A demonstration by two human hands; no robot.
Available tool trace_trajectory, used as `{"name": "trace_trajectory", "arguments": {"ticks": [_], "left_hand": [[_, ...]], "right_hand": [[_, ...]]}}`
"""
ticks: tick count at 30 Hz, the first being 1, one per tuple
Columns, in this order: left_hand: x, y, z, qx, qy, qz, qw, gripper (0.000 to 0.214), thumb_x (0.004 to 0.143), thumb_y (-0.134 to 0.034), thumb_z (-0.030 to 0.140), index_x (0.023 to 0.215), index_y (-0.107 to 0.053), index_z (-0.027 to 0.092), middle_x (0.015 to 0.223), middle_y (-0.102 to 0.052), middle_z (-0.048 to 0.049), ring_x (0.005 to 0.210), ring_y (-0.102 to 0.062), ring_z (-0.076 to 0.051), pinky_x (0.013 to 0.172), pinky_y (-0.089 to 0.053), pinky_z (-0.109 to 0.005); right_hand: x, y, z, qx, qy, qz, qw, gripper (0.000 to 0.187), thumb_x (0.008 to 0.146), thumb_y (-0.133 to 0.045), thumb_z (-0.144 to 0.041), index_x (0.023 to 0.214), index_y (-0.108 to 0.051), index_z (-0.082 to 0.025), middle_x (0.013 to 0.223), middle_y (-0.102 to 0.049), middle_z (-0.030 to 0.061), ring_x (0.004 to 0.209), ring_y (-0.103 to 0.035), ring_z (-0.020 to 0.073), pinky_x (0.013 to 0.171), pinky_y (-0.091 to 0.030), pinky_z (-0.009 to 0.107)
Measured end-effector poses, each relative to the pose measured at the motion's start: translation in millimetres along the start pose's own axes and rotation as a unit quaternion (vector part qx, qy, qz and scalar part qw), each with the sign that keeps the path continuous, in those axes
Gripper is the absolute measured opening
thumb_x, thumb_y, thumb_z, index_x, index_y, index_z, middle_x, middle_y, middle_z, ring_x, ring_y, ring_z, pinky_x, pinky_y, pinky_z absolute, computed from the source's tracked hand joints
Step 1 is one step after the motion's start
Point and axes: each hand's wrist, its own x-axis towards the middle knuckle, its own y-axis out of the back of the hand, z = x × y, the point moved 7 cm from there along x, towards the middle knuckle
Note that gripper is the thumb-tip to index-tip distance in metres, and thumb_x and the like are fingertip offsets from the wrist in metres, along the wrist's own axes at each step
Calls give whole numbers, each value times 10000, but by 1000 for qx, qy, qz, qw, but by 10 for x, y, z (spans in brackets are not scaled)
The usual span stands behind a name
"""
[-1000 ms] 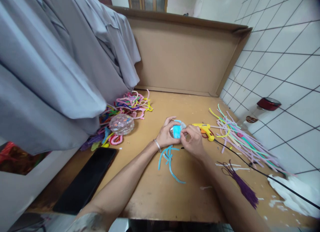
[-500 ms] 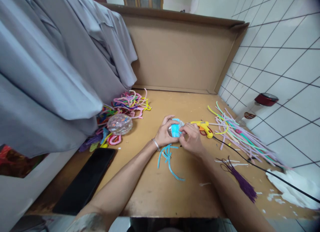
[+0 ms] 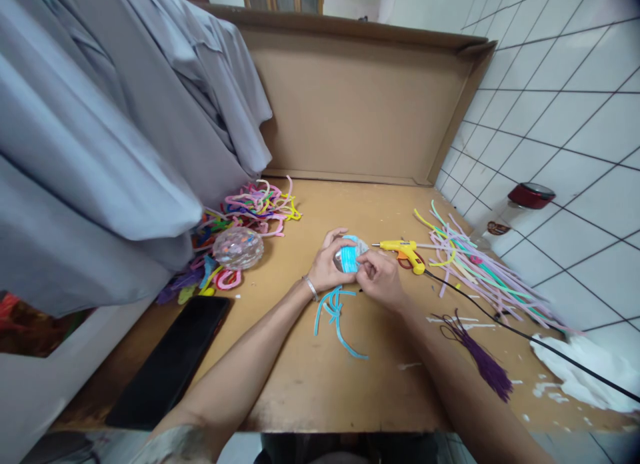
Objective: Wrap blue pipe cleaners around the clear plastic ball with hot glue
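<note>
My left hand (image 3: 327,261) is wrapped around a small, round, clear plastic piece (image 3: 363,247) that has rows of blue pipe cleaner (image 3: 349,259) laid side by side across it. At the right edge of that blue band, my right hand (image 3: 381,277) is closed in a pinch on the blue pipe cleaner; its fingertips hide the end. Loose cut blue pipe cleaners (image 3: 334,309) lie on the table just below my left hand. A yellow glue gun (image 3: 407,251) rests right beyond my right hand, its nozzle pointing left.
To the left are a clear faceted bowl (image 3: 238,249), a heap of coloured pipe cleaners (image 3: 260,204) and a black phone (image 3: 170,361). Pastel pipe cleaners (image 3: 480,264), a purple string bundle (image 3: 483,361), white tissue (image 3: 585,371), a red-lidded jar (image 3: 531,195) and the glue gun's cord lie right.
Both hands keep their hold at nearly the same place. My right fingers have shifted slightly at the edge of the blue band. The whole view has moved very little.
</note>
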Motion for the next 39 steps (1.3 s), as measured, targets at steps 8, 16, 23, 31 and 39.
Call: {"name": "trace_trajectory", "arguments": {"ticks": [8,16,23,31,39], "left_hand": [[-4,-32,75,41,-9,-18,999,602,578,-877,312,1109,-615,206,1360,-423,-136,1287,-480,-326,1085,-418,-544],[-66,-113,230,82,-109,-57,989,585,606,-844,280,1139,-616,204,1410,-363,-153,1319,-439,-343,1069,-427,-533],[-78,-127,183,101,-96,-73,988,594,604,-847,322,1144,-615,232,1430,-343,-139,1329,-420,-359,1062,-414,-542],[-75,-145,226,106,-125,-75,984,606,602,-841,298,1158,-607,232,1437,-327,-139,1334,-414,-355,1064,-420,-544],[-59,-100,176,88,-94,-51,990,599,594,-855,333,1128,-611,215,1445,-306,-141,1318,-429,-351,1083,-403,-555]], "right_hand": [[26,167,90,-9,-51,35,998,186,868,-479,-244,705,-564,-217,606,-550,-4,601,-510,157,653,-408,310],[-63,-70,613,32,-205,-33,978,530,982,-272,-556,1104,-700,-269,1132,-653,92,1130,-557,258,1007,-411,470],[-21,-56,550,110,-204,-24,972,655,947,-226,-666,976,-750,-274,1194,-628,91,1203,-528,256,1074,-375,468],[-50,-115,578,179,-261,-10,949,668,928,-240,-700,1042,-732,-262,1244,-606,95,1233,-510,262,1090,-369,466],[5,-70,478,126,-210,-25,969,632,964,-236,-635,928,-759,-283,1221,-625,74,1212,-525,242,1099,-358,479]]}}
